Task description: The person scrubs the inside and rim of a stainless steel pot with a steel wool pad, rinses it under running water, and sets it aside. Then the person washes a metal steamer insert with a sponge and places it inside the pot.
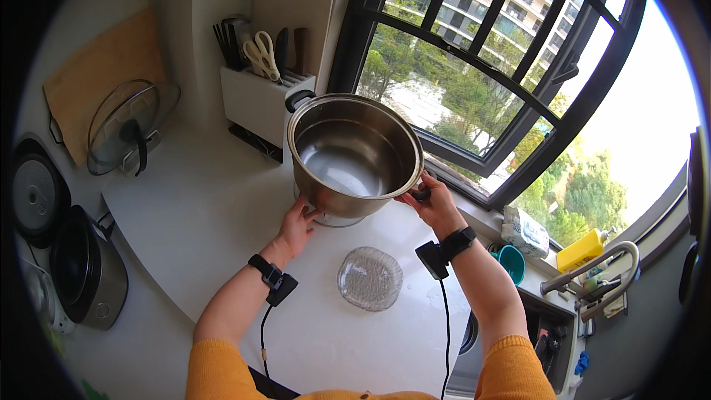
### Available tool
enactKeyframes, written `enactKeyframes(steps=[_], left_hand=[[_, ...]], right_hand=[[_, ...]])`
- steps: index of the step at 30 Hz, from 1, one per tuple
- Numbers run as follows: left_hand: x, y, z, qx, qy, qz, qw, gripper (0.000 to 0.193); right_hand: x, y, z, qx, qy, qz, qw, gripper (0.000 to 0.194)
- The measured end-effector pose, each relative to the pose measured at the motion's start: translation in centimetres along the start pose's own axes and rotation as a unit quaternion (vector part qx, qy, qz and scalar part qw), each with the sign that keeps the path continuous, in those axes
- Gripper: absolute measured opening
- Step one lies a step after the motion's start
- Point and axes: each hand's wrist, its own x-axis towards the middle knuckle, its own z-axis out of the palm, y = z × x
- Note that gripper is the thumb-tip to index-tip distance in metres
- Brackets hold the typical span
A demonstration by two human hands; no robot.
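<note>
A deep stainless steel pot (355, 161) is in front of me, its mouth tipped slightly toward me. My right hand (436, 203) grips its black side handle (422, 194). The opposite black handle (300, 100) is free. My left hand (295, 226) is at the pot's lower near wall, fingers partly hidden there; whether it grips the pot or the clear rim (341, 223) below cannot be told. That rim, which looks like glass, shows beneath the pot, mostly covered by it. Nearer to me, a ribbed clear glass plate (370, 279) lies on the white countertop (333, 333).
A white knife block (255, 100) with scissors stands behind the pot, beside an open window (444, 94). On the left are a glass lid (119, 128), a wooden board (103, 80) and a rice cooker (91, 272). A sink (547, 339) and faucet (589, 266) are at right.
</note>
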Motion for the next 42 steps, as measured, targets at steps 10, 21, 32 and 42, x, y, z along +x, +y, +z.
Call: enactKeyframes(steps=[10, 21, 32, 42], left_hand=[[0.9, -1.4, -0.5, -0.033, -0.077, 0.001, 0.996, 0.058], [1.8, -2.0, 0.4, 0.058, -0.074, -0.026, 0.995, 0.058], [1.5, 0.0, -1.4, 0.134, -0.010, -0.107, 0.985, 0.100], [-11.4, 3.1, 4.8, 0.122, -0.035, -0.053, 0.990, 0.060]], right_hand=[[0.1, -1.1, -1.2, -0.023, 0.019, 0.011, 0.999, 0.024], [0.1, -1.7, -2.4, -0.052, 0.020, -0.002, 0.998, 0.025], [-7.5, -0.5, -6.4, -0.156, -0.060, -0.029, 0.985, 0.069], [-28.3, -3.5, -33.7, -0.694, 0.291, 0.010, 0.659, 0.030]])
